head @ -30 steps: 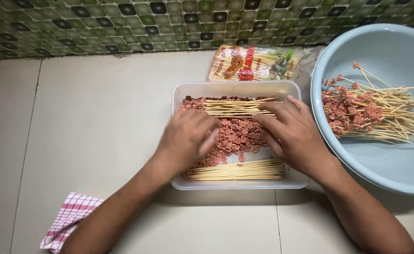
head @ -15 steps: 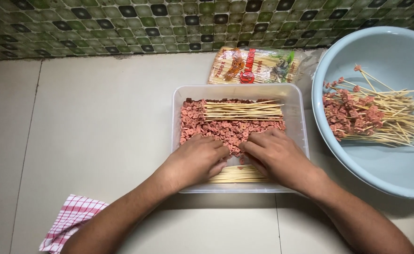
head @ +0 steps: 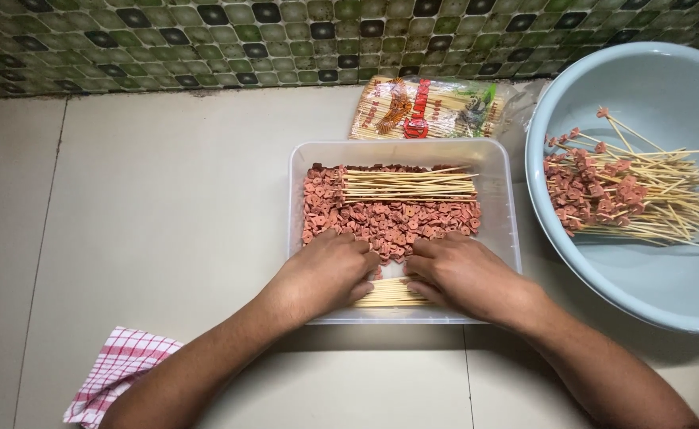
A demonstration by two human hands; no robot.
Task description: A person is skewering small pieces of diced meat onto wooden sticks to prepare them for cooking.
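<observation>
Both your hands have slid down the tub (head: 502,171) to the near sticks (head: 389,294). Left hand (head: 326,274) and right hand (head: 461,274) cover them; finger grip can't be told.

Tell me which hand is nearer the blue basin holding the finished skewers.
Right. The right hand rests in the clear tray's near right part, on the side facing the blue basin. The left hand lies beside it, further left in the clear tray.

Both hands (head: 401,274) on skewers (head: 388,294)
</observation>
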